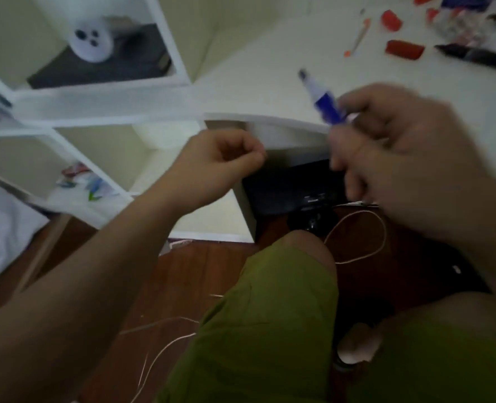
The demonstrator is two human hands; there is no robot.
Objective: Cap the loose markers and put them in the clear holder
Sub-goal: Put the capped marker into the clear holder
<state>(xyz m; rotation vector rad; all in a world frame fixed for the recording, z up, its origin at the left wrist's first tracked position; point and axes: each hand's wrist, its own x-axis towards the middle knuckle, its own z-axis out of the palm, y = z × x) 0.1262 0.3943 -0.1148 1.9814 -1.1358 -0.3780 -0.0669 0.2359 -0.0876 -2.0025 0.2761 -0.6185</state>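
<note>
The right hand (409,158) holds a blue marker (322,103) with its tip up, over the white table's (255,68) edge. The left hand (223,161) is curled up and empty. Red caps (405,49) lie far back.

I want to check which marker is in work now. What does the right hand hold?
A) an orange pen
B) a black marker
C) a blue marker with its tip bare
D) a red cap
C: the right hand grips the blue marker, whose bare tip points up and away; the black marker lies on the white desk.
</note>
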